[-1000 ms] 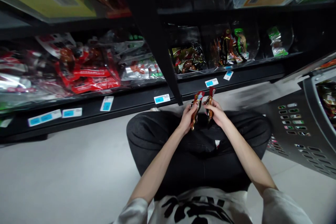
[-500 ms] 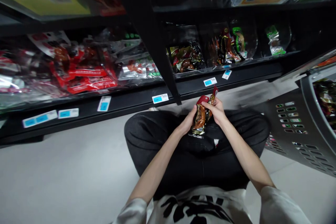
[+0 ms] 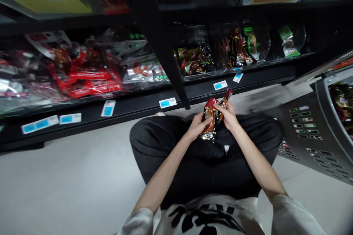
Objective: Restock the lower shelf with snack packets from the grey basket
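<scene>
I am crouched before a low black shelf. My left hand [image 3: 199, 126] is closed around a red and brown snack packet [image 3: 209, 120], thumb across its front. My right hand [image 3: 227, 115] pinches a second, similar packet [image 3: 225, 97] that is pressed against the first one. Both packets are held together just above my knees, upright and slightly tilted.
The black shelf [image 3: 149, 104] carries blue price tags [image 3: 167, 102] and bins of red, green and dark snack packets. A black upright post [image 3: 165, 55] splits the shelf. A grey perforated basket [image 3: 317, 132] with packets inside stands at my right. Pale floor lies to my left.
The two packets were held apart, one in each hand. They have come together in front of me, and my left thumb now lies over the front packet.
</scene>
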`<control>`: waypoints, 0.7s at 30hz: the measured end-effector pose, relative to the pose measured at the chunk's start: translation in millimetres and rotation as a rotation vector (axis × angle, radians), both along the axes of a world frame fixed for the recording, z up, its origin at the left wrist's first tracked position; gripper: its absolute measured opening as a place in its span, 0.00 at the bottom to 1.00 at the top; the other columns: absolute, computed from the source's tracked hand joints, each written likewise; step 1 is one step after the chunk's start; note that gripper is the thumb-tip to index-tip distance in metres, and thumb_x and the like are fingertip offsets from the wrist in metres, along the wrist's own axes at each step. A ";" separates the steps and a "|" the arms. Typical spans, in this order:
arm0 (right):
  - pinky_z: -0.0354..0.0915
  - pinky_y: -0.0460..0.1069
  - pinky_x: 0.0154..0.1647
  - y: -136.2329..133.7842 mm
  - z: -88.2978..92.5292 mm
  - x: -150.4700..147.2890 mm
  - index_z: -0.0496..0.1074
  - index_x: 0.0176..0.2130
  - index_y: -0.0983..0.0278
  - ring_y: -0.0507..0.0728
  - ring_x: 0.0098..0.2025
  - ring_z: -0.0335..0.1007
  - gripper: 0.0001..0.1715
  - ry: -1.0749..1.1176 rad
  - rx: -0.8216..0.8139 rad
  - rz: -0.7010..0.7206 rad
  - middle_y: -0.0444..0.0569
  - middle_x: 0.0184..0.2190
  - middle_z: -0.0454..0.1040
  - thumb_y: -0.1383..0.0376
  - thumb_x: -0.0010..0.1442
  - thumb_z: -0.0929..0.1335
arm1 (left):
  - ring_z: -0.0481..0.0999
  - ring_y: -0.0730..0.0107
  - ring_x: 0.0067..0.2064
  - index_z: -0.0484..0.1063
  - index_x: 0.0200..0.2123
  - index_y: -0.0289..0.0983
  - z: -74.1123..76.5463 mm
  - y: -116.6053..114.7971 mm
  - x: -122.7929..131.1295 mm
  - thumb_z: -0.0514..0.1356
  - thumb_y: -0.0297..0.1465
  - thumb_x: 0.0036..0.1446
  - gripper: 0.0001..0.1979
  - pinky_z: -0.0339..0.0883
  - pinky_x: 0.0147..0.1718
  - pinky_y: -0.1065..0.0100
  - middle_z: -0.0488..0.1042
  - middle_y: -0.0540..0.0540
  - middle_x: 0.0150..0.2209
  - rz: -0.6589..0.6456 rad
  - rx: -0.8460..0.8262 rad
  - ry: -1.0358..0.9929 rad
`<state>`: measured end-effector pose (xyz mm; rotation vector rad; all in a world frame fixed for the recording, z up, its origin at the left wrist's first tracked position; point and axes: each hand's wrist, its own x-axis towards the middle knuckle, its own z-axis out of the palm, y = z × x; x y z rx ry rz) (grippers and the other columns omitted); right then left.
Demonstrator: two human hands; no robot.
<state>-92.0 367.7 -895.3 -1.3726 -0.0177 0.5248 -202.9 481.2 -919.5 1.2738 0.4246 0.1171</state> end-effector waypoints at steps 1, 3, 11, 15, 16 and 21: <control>0.68 0.49 0.39 0.0 0.6 -0.1 0.70 0.32 0.60 0.53 0.32 0.69 0.23 0.004 0.000 0.011 0.39 0.28 0.72 0.57 0.41 0.81 | 0.79 0.56 0.45 0.79 0.47 0.36 0.2 0.0 0.0 0.70 0.41 0.53 0.21 0.70 0.48 0.61 0.82 0.42 0.45 0.009 -0.010 0.002; 0.67 0.49 0.39 0.1 1.5 -0.5 0.70 0.32 0.60 0.52 0.31 0.69 0.23 0.010 0.001 0.030 0.39 0.28 0.72 0.57 0.41 0.81 | 0.79 0.58 0.43 0.79 0.46 0.36 0.2 -0.1 -0.1 0.70 0.41 0.53 0.21 0.70 0.46 0.62 0.82 0.43 0.44 0.014 -0.032 0.001; 0.65 0.48 0.36 -0.1 -0.3 -0.7 0.70 0.31 0.60 0.52 0.30 0.67 0.22 -0.008 -0.003 0.041 0.39 0.27 0.72 0.58 0.41 0.81 | 0.77 0.62 0.36 0.79 0.40 0.34 0.7 0.3 0.4 0.71 0.43 0.51 0.19 0.69 0.39 0.65 0.81 0.45 0.35 0.021 -0.065 0.007; 0.64 0.48 0.35 -0.3 -1.0 -0.7 0.70 0.32 0.60 0.52 0.30 0.67 0.23 -0.013 -0.031 0.037 0.39 0.27 0.72 0.57 0.41 0.81 | 0.76 0.63 0.35 0.79 0.40 0.34 -0.9 0.4 0.5 0.70 0.45 0.51 0.21 0.68 0.39 0.65 0.81 0.45 0.35 0.009 -0.085 -0.009; 0.64 0.48 0.35 -0.3 -1.1 -0.6 0.70 0.31 0.60 0.52 0.30 0.67 0.23 -0.012 -0.034 0.033 0.39 0.27 0.72 0.56 0.41 0.81 | 0.76 0.63 0.35 0.79 0.40 0.34 -1.5 0.3 0.5 0.70 0.45 0.51 0.21 0.68 0.39 0.65 0.81 0.45 0.35 0.010 -0.087 -0.009; 0.66 0.48 0.37 -0.4 -1.8 0.3 0.71 0.31 0.60 0.52 0.31 0.67 0.24 -0.006 -0.018 0.020 0.39 0.27 0.72 0.56 0.40 0.81 | 0.78 0.61 0.38 0.79 0.42 0.34 -1.9 -1.1 1.2 0.69 0.44 0.53 0.20 0.69 0.41 0.64 0.81 0.45 0.38 0.009 -0.079 -0.002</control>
